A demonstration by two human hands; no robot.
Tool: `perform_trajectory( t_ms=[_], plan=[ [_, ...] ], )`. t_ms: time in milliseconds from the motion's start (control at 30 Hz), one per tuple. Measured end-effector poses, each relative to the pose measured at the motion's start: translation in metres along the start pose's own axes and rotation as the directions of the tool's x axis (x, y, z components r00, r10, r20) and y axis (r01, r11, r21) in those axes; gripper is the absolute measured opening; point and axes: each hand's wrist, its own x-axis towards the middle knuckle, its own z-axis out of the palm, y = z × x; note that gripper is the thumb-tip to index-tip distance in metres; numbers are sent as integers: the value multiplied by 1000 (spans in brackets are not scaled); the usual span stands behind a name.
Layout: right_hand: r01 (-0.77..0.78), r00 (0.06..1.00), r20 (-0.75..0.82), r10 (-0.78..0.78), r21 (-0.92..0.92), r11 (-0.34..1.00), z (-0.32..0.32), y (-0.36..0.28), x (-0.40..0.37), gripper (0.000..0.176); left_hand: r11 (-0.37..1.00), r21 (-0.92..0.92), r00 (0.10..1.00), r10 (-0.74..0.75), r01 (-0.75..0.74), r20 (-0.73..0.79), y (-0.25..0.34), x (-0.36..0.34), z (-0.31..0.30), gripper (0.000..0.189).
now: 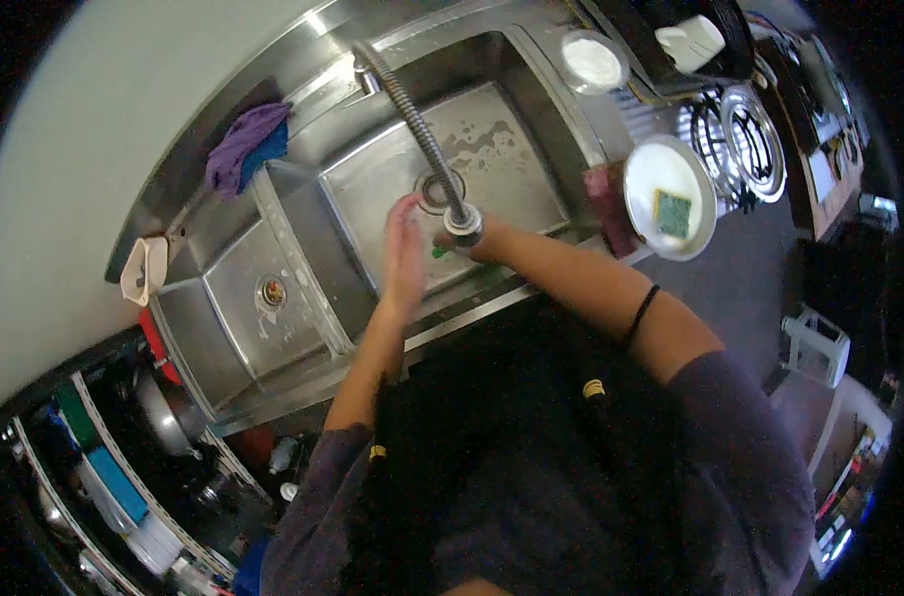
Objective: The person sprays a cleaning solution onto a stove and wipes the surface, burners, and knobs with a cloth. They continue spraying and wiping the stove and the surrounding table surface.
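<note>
Over the right-hand basin of a steel sink [507, 129], my left hand [403, 243] is raised with its fingers stretched out, slightly blurred, and nothing shows in it. My right hand [482, 241] is beside it, under the spray head [463, 224] of a coiled-spring faucet [407, 109], which hides most of its fingers. A small green thing [439, 252] shows by the fingertips of my right hand; whether they grip it cannot be made out. The drain [440, 189] lies just beyond my hands.
Purple [243, 144] and blue cloths hang at the sink's back left. The left basin has a drain [271, 291] with scraps. At right are a white bowl [646, 169] holding a green-yellow sponge [673, 214], a smaller bowl [591, 63] and a reddish block [609, 209]. Shelves stand lower left.
</note>
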Motion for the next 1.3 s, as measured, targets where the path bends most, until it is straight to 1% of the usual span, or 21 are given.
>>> perform_trajectory(
  t_ms=[67,167,200,233,300,333,367,433,500,600,633,733,833,933,1000,1033,1100,1167,1233,1267,1300],
  plan=[
    [-126,992,27,123,182,975,-5,-3,1,21,923,-163,934,-330,349,134,-77,-2,-29,42],
    [-106,994,27,110,-113,988,-3,11,3,26,743,318,646,-670,589,366,-146,-15,-32,54],
    [-99,995,-12,99,-178,979,-5,5,-2,27,789,363,652,-614,495,445,-161,-20,-28,59],
    [105,994,-7,-111,-269,957,-8,-1,-4,49,829,397,645,-558,395,523,-176,-29,-18,65],
    [58,998,-15,-65,-280,958,5,19,0,54,947,237,689,-319,215,651,-229,-59,16,79],
    [33,999,-18,-40,-287,957,10,24,1,56,901,30,659,-339,433,672,-254,-71,39,82],
    [-147,984,41,171,-344,928,-6,-21,-2,67,770,-179,630,-339,612,699,-275,-81,62,84],
    [-117,993,-36,112,-281,953,2,-6,-3,64,719,-219,603,-333,660,725,-258,-77,70,84],
    [-111,988,-131,77,-283,952,-10,-33,-8,54,874,63,586,-375,481,719,-192,-45,48,76],
    [31,999,-4,-38,-474,880,-41,-47,2,52,890,288,535,-445,354,718,-182,-39,51,63],
    [185,982,145,-117,-666,722,-48,-50,8,56,914,215,591,-389,343,707,-185,-42,51,60],
    [526,844,403,-355,-751,398,-52,-58,16,43,959,33,718,-234,282,656,-206,-60,57,55],
    [565,824,472,-312,-718,406,-45,-37,29,51,971,-13,749,-175,238,639,-211,-62,57,59],
    [424,765,584,272,-774,470,-39,-40,51,50,962,-1,729,-207,275,652,-192,-54,50,62],
    [119,853,395,342,-784,609,-32,-48,43,51,948,-99,755,-175,303,632,-217,-66,69,65],
    [-43,871,294,393,-752,658,-28,-50,38,51,886,-136,713,-256,443,652,-221,-70,70,65],
    [-159,916,174,362,-672,724,-21,-54,32,50,650,-205,564,-409,732,717,-224,-71,68,65],
    [-265,914,80,398,-626,733,-20,-50,33,50,186,-230,294,-529,955,796,-212,-56,61,65],
    [-372,872,17,490,-627,684,-26,-43,37,49,224,-286,362,-519,932,774,-217,-60,63,65],
    [-294,906,38,422,-661,690,-32,-41,35,48,530,-321,576,-435,785,692,-226,-74,71,65],
    [-217,934,59,353,-692,689,-40,-44,32,48,709,-288,679,-354,643,643,-225,-77,73,64]
  ],
)
